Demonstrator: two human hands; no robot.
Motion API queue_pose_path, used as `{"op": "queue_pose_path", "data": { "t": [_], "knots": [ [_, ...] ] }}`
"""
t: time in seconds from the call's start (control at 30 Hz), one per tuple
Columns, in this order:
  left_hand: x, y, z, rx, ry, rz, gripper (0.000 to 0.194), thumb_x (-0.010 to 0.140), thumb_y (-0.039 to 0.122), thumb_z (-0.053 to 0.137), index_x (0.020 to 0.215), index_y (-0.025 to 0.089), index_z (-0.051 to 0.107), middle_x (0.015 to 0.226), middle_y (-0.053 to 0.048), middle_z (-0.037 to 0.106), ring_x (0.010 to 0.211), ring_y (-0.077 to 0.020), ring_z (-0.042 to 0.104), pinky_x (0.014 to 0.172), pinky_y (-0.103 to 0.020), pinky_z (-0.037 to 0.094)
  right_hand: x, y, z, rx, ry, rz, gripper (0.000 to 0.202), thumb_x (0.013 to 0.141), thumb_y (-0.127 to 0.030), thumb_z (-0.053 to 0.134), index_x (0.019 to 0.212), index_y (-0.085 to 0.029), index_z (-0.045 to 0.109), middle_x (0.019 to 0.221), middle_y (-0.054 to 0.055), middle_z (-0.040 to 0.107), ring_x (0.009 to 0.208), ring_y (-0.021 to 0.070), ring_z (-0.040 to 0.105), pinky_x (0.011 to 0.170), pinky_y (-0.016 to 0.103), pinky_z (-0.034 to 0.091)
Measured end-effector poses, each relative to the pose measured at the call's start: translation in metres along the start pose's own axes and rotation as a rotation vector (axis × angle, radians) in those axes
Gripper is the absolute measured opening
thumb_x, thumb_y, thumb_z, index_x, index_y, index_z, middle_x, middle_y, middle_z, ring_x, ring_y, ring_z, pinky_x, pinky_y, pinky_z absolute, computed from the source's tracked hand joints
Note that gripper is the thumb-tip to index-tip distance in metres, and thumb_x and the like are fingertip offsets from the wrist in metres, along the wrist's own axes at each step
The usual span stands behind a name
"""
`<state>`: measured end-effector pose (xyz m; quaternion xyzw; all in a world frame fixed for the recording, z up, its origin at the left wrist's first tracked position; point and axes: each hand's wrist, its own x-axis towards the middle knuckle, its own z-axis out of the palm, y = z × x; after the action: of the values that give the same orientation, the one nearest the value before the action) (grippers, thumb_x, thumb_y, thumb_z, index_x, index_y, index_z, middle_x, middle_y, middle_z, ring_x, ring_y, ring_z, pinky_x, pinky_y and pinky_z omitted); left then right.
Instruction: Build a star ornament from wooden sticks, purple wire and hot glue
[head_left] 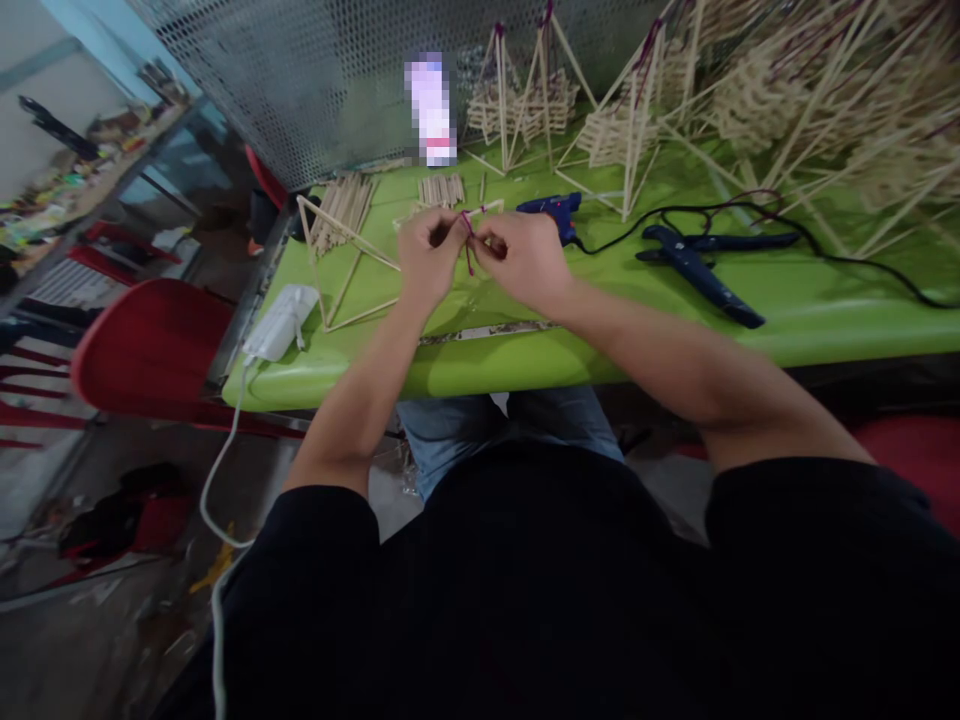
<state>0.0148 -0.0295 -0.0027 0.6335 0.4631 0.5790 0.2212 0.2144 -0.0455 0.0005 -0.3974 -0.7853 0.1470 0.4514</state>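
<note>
Both my hands meet over the green table [495,370], thumbs and fingertips pinched close together. My left hand [431,255] grips a thin purple cord [469,262] that hangs down between the hands. My right hand [529,260] pinches the same cord from the other side. A light wooden stick frame [330,225] of triangular shape stands to the left, its sticks running behind my left hand. Just beyond my right hand lies a blue glue gun [559,210]. The cord's upper part is partly hidden by my fingers.
Stick bundles [345,208] lie at the back left. A white power adapter [281,322] sits at the left edge. Dark blue pliers [701,270] and a black cable [847,255] lie right. Several finished stick structures [626,120] stand behind. A red chair [154,350] is left.
</note>
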Motion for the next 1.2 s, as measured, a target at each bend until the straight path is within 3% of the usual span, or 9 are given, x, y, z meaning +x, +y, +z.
{"op": "queue_pose_path", "data": {
  "t": [0.1, 0.33, 0.6, 0.73, 0.83, 0.93, 1.2],
  "knots": [
    [0.000, -0.002, 0.000, 0.008, 0.015, 0.025, 0.039, 0.111, 0.050, 0.097, 0.082, 0.028, 0.083, 0.074, 0.002, 0.070, 0.073, -0.0162, 0.064, 0.076, -0.037, 0.052, -0.001, -0.003, -0.010, 0.114, 0.028, 0.027, 0.036, 0.111, -0.055, 0.081, 0.089, -0.032, 0.064, 0.080, 0.003, 0.069, 0.080, 0.0280, 0.069, 0.087, 0.049, 0.064],
    [-0.003, 0.001, -0.001, 0.001, 0.015, -0.030, 0.032, 0.107, 0.041, 0.099, 0.083, 0.028, 0.083, 0.080, -0.001, 0.071, 0.078, -0.0197, 0.068, 0.074, -0.035, 0.054, 0.008, 0.008, -0.031, 0.319, 0.258, -0.011, 0.050, 0.109, -0.082, 0.077, 0.095, -0.034, 0.069, 0.091, 0.004, 0.072, 0.078, 0.0255, 0.064, 0.078, 0.050, 0.062],
    [-0.003, -0.003, -0.001, 0.097, 0.001, 0.053, 0.033, 0.108, 0.039, 0.098, 0.079, 0.029, 0.084, 0.075, 0.000, 0.065, 0.074, -0.0200, 0.062, 0.080, -0.037, 0.057, 0.011, 0.006, -0.032, 0.401, 0.198, 0.012, 0.059, 0.105, -0.095, 0.069, 0.100, -0.036, 0.065, 0.091, 0.004, 0.072, 0.079, 0.0277, 0.066, 0.078, 0.050, 0.059],
    [-0.002, -0.002, 0.000, 0.080, 0.017, 0.018, 0.038, 0.103, 0.038, 0.104, 0.074, 0.029, 0.080, 0.074, 0.000, 0.063, 0.075, -0.0206, 0.063, 0.080, -0.038, 0.058, 0.010, 0.002, -0.035, 0.419, 0.180, 0.032, 0.067, 0.101, -0.103, 0.069, 0.099, -0.036, 0.065, 0.090, 0.005, 0.073, 0.078, 0.0278, 0.066, 0.077, 0.051, 0.061],
    [-0.003, 0.001, 0.000, 0.048, 0.033, -0.028, 0.042, 0.098, 0.038, 0.109, 0.073, 0.028, 0.077, 0.074, 0.000, 0.062, 0.080, -0.0215, 0.066, 0.080, -0.037, 0.059, 0.008, 0.004, -0.035, 0.461, 0.204, -0.041, 0.071, 0.099, -0.107, 0.070, 0.096, -0.036, 0.067, 0.088, 0.005, 0.072, 0.074, 0.0268, 0.063, 0.074, 0.051, 0.061],
    [-0.004, 0.003, 0.000, 0.039, 0.028, -0.037, 0.045, 0.099, 0.038, 0.108, 0.072, 0.027, 0.074, 0.074, 0.000, 0.062, 0.081, -0.0211, 0.066, 0.080, -0.036, 0.058, 0.005, 0.008, -0.032, 0.445, 0.146, 0.016, 0.072, 0.097, -0.107, 0.076, 0.097, -0.035, 0.070, 0.093, 0.007, 0.075, 0.081, 0.0298, 0.069, 0.079, 0.054, 0.067],
    [0.000, -0.002, -0.002, 0.051, 0.072, 0.004, 0.046, 0.109, 0.038, 0.097, 0.071, 0.029, 0.072, 0.069, 0.001, 0.062, 0.068, -0.0188, 0.057, 0.070, -0.036, 0.050, 0.001, 0.011, -0.026, 0.363, 0.047, 0.028, 0.057, 0.101, -0.086, 0.091, 0.092, -0.033, 0.073, 0.086, 0.006, 0.073, 0.086, 0.0308, 0.074, 0.088, 0.057, 0.075]
  ]
}}
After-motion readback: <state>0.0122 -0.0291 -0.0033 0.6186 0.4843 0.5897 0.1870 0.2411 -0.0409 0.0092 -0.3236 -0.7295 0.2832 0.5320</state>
